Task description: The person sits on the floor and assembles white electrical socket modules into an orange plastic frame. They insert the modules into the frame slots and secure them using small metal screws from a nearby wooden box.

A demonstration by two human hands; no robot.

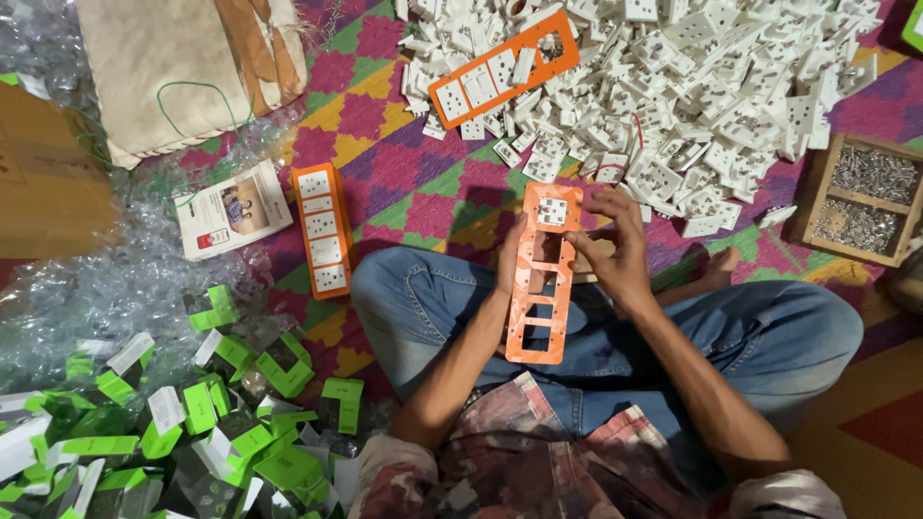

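**A:** Item one, what's in your hands?

**B:** An orange frame plate [540,279], long, with a row of rectangular cut-outs, held upright over your lap. Your left hand [511,252] has its grip clenched around the plate's left edge. One white socket module [552,211] is seated in the top opening; the openings below it are bare.

**A:** And your right hand?

**B:** Your right hand [613,252] grips the plate's right edge, fingers [604,202] curled to the top beside the seated module.

**A:** Item two, stock on the floor?

**B:** A big heap of white socket modules [692,86] ahead of you on the patterned mat [385,115], with a partly filled orange plate [504,69] lying on it. A filled orange plate [322,231] lies to your left, near a printed carton [233,210].

**A:** Item three?

**B:** A wooden tray of screws [863,197] to your right; green-and-white packaging cards [192,423] and clear plastic wrap [106,288] to your left.
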